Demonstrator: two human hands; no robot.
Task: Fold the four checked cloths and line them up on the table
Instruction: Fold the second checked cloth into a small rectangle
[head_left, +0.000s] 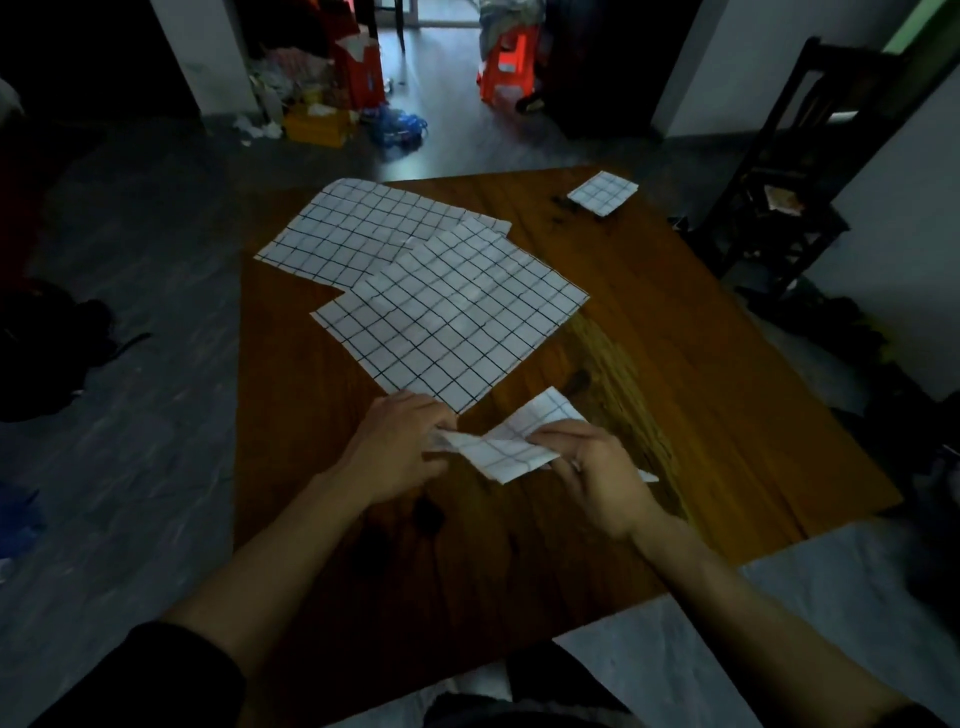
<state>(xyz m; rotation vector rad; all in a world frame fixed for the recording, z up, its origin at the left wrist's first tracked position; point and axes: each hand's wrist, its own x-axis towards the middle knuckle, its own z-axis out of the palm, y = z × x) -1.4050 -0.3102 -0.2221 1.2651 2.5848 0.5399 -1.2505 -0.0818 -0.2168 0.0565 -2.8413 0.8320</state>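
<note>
Both forearms reach in over the near edge of the wooden table (675, 322), and the left hand (397, 447) and right hand (597, 473) each pinch an end of a partly folded checked cloth (511, 449) held between them. Two flat cloths (447, 312) lie overlapped beyond; a folded cloth (602, 193) sits at the far corner.

The counter (675, 322) is brown wood with a soft shine, and the checked cloths (457, 312) are thin, white, matt fabric with creases.
</note>
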